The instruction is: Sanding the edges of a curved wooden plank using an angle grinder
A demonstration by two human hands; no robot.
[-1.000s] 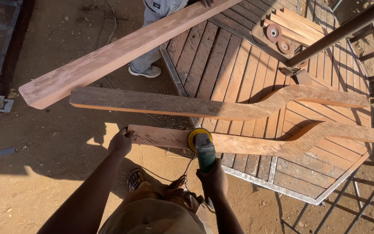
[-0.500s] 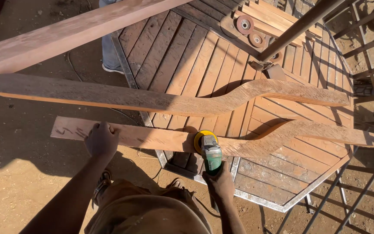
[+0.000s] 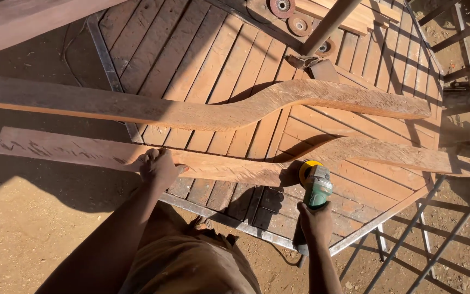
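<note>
Sandy yard, slatted wooden platform [image 3: 202, 60]. Left hand [image 3: 159, 167] pressed flat on near curved plank [image 3: 229, 167]; right hand [image 3: 315, 222] clenched around green grinder [image 3: 316, 188], disc at plank edge. Far plank [image 3: 191, 111] untouched; sanding seemingly midway.

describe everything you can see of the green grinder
The grinder is a handheld power tool with a green body and a yellow disc guard at its front end. It points away from the person, its disc against the near edge of the curved wooden plank. The right hand holds its rear.
</note>
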